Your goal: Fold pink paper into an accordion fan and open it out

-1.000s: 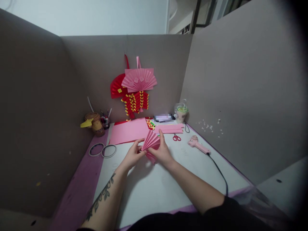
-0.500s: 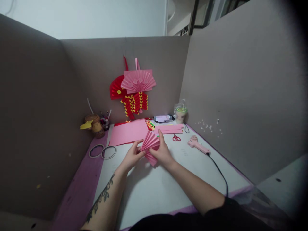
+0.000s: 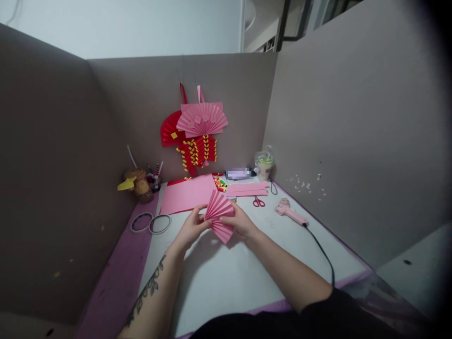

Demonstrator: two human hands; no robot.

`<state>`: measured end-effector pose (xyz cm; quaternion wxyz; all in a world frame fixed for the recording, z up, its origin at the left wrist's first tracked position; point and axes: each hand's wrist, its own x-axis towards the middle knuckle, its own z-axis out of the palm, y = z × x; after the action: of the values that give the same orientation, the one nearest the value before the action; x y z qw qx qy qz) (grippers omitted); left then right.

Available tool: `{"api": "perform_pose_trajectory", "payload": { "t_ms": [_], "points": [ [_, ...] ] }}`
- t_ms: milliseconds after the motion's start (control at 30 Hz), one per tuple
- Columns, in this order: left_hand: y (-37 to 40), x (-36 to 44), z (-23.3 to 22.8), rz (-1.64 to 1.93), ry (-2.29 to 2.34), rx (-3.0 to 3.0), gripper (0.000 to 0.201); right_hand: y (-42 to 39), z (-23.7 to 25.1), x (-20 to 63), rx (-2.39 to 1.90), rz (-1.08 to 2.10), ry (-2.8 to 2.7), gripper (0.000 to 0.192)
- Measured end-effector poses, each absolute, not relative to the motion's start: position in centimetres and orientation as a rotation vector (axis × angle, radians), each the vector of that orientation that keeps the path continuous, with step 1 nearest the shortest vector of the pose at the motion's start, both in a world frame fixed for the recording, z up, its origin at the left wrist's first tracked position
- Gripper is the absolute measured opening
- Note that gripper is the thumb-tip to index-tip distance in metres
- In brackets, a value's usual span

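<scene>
A pleated pink paper fan [image 3: 219, 207] is held above the middle of the white table covering, its folds spread toward the right. At its narrow gathered side, my left hand [image 3: 195, 225] pinches it between thumb and fingers. My right hand [image 3: 242, 220] grips the fan's wide side, thumb in front and fingers behind it, partly hidden. Just beyond the fan lies a large pink paper sheet [image 3: 189, 193]. Pink paper strips [image 3: 247, 189] rest farther back to the right, with red-handled scissors [image 3: 259, 202] in front of them.
Two tape rolls [image 3: 160, 224] lie at left, near a brown cup [image 3: 138, 181] and a pen holder [image 3: 155, 181]. A pink glue gun [image 3: 291, 214] with a black cord is at right. A lidded drink cup [image 3: 264, 167] stands behind. Paper fan decorations [image 3: 203, 120] hang on the grey partition.
The fan has opened into one broader, more even spread. My right hand's raised fingers have come down behind the paper; my left hand keeps its pinch.
</scene>
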<state>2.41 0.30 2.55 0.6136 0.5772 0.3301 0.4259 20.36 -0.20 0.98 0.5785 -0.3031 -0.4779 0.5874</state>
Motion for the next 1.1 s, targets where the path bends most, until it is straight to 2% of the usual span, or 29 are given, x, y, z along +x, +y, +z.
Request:
{"api": "perform_pose_trajectory", "payload": {
  "t_ms": [267,433,500,900,1100],
  "points": [
    [0.4,2.3,2.8,1.030,0.921,1.357,0.062,-0.1,1.0,20.3,-0.827,1.291,-1.070,0.058],
    [0.8,1.7,2.6,1.070,0.948,1.211,0.060,0.1,1.6,20.7,-0.824,1.373,-0.953,0.088],
    [1.0,1.4,2.6,1.077,0.967,1.144,0.061,0.3,1.6,21.0,-0.848,1.347,-0.942,0.093],
    [1.9,0.1,2.2,1.135,0.994,1.025,0.062,1.8,0.8,23.0,-0.873,1.034,-0.983,0.061],
    [1.3,0.8,2.1,1.050,0.955,1.106,0.062,1.2,0.4,21.6,-0.846,1.228,-1.067,0.059]
  ]
}}
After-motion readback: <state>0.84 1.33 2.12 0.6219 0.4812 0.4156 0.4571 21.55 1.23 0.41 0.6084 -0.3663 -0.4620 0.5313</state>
